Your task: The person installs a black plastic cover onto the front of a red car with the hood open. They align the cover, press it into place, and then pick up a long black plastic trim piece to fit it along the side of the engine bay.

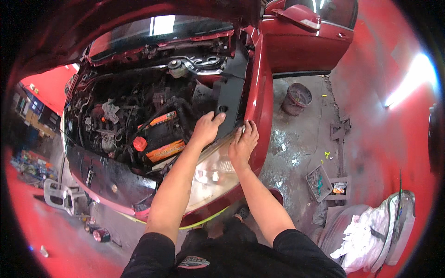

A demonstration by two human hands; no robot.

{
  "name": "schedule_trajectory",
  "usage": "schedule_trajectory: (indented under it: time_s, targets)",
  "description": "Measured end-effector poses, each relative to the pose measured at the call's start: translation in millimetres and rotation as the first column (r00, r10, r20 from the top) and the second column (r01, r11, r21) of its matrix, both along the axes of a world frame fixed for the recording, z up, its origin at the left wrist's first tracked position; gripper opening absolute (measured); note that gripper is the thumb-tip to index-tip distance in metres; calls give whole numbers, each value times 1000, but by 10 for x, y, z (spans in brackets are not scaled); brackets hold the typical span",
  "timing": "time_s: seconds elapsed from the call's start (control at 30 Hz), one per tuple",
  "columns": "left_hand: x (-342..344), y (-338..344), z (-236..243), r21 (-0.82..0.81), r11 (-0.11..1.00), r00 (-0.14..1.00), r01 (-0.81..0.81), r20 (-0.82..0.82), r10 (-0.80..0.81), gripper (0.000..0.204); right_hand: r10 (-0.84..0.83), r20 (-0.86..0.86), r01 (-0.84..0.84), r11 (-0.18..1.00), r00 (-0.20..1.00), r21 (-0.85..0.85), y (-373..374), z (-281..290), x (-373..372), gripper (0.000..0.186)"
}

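A long black plastic trim panel (230, 95) lies along the inner edge of the red fender (260, 99), beside the open engine bay. My left hand (208, 127) is closed on the panel's near part, its thumb and forefinger beside a round hole. Close by on the right, my right hand (244, 143) rests where the panel's edge meets the fender, above the headlight (213, 172). Its fingers are bent and held together; whatever lies under their tips is hidden. To the left of my left forearm sits a battery (166, 150) with orange labels.
Overhead is the raised hood (51, 44). An open car door (306, 46) stands at the far right. On the floor are a dark bucket (296, 99), a tray of small parts (319, 183) and a white-grey bundle (359, 236). A pale plastic chair (62, 195) stands left.
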State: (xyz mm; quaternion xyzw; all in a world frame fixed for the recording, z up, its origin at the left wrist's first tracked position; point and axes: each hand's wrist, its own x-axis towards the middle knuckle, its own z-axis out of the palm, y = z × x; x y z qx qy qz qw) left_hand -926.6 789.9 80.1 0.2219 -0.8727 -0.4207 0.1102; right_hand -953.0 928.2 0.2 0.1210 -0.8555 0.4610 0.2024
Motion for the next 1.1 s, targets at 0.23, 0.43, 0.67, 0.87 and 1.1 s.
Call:
schedule_trajectory:
  time_s: [0.23,0.43,0.67,0.87,1.1]
  targets:
    - [-215,56,-106,-10,1000,1000,16,1,-16,53,39,12,-38,998,999,-52,31,-39,-24,39]
    - [-5,-3,-32,271,962,1000,-10,-1,11,51,-6,62,5,1000,998,18,-6,-6,-21,36]
    - [112,-183,294,168,984,998,-55,36,49,53,-19,33,15,995,999,94,-37,-30,-43,36]
    - [204,-396,473,153,988,997,-38,74,27,53,-39,-10,40,995,999,88,-70,-54,-69,30]
    - [188,-637,561,203,979,997,26,60,-40,55,-21,-57,26,996,998,91,-61,-91,-67,31]
